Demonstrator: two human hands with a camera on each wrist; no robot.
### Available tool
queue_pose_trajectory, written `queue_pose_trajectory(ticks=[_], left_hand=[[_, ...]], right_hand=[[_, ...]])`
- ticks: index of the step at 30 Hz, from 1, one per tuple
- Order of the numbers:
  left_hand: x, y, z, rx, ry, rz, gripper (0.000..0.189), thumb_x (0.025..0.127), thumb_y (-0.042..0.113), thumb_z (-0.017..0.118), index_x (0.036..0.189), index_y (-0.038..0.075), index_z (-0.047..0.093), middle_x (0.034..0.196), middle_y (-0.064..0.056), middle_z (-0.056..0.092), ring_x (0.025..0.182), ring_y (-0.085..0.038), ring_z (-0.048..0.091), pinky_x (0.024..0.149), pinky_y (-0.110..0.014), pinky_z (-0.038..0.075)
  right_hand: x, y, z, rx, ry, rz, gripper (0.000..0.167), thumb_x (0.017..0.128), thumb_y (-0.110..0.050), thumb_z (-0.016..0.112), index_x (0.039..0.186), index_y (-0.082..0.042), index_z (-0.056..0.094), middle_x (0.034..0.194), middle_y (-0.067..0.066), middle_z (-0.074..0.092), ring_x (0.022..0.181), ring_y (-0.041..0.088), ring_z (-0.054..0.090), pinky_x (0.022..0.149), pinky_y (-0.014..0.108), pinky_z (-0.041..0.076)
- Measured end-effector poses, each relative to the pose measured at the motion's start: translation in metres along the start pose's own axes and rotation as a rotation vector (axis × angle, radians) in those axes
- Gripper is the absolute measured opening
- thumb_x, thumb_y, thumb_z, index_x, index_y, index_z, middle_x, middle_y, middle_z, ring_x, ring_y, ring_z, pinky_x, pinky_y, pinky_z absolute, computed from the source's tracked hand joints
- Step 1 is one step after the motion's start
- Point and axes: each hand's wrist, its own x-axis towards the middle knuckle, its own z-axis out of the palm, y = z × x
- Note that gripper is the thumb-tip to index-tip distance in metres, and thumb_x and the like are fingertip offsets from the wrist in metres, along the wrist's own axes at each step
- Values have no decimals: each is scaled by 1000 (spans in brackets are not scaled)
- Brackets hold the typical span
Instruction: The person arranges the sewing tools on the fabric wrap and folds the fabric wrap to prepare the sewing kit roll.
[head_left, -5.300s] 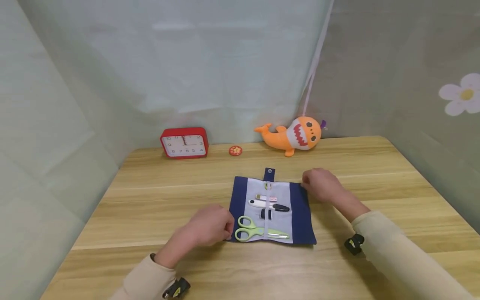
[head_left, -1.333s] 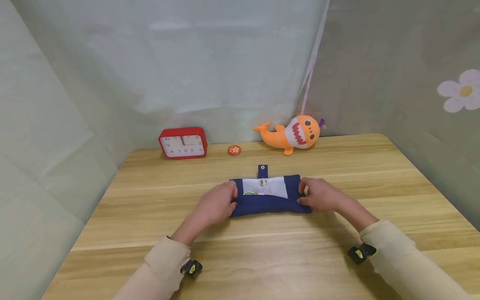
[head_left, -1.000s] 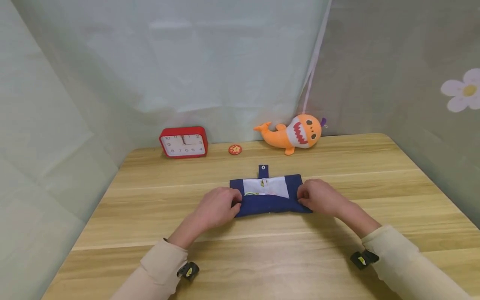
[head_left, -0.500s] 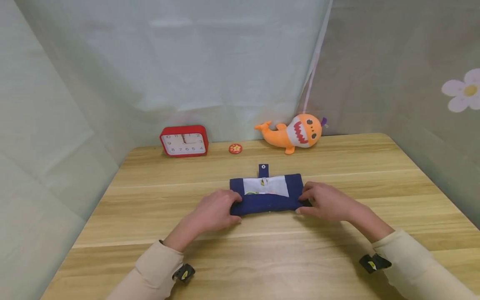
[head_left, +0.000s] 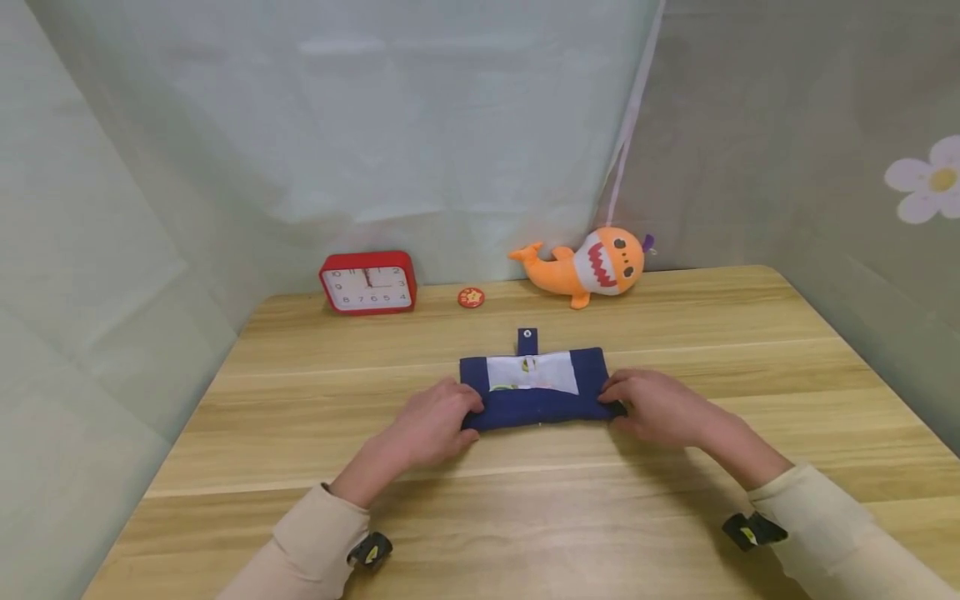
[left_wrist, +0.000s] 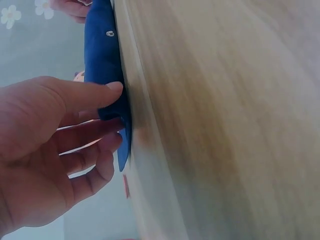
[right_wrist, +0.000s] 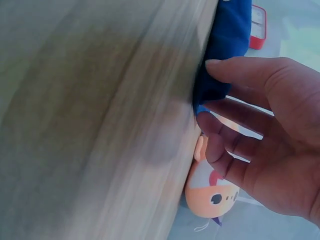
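A navy fabric sewing kit lies on the table with its near part folded up over the middle. Above the fold, a strip of its pale lining shows a bit of green; the rest of the contents are covered. A strap with a metal snap points away at the back. My left hand pinches the left end of the fold, thumb on the near side, as the left wrist view shows. At the opposite end, my right hand pinches the navy cloth between thumb and fingers.
Along the table's back edge stand a red clock, a round red badge and an orange shark plush. Fabric curtains rise behind and at the sides.
Earlier the kit lay spread flat, showing green scissors, a thread spool and small tools. Its near part now covers them. Lately, both hands have shifted slightly toward the body at the fold's ends.
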Motion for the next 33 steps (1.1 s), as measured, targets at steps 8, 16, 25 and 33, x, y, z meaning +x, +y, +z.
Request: queue_pose_trajectory(ticks=[8, 16, 25, 33], left_hand=[[0, -2, 1, -13, 2, 50, 21, 99, 8, 70, 116, -1, 78, 133, -16, 71, 128, -35, 65, 110, -49, 51], [3, -8, -5, -54, -13, 83, 20, 103, 7, 64, 116, -1, 77, 140, -16, 68, 133, -36, 62, 113, -50, 48], [17, -38, -5, -425, -72, -26, 32, 111, 18, 51, 134, 2, 67, 132, -12, 70, 124, -28, 64, 112, -49, 48], [38, -45, -5, -671, -49, -242, 33, 112, 29, 46, 97, 6, 63, 83, -4, 56, 73, -16, 51, 68, -29, 40]], right_hand=[[0, 9, -2, 107, 3, 23, 21, 97, -7, 73, 117, -2, 78, 115, 12, 78, 109, 31, 74, 92, 50, 60], [6, 19, -7, 202, -21, 59, 24, 104, -13, 64, 122, -2, 75, 117, 12, 78, 107, 26, 73, 91, 49, 59], [22, 34, -9, 458, -79, 151, 26, 110, -17, 53, 125, -1, 67, 73, 1, 59, 63, 14, 53, 65, 31, 45], [45, 43, -3, 624, -83, 321, 30, 111, -17, 49, 131, 3, 60, 93, 10, 65, 62, 18, 60, 57, 32, 49]])
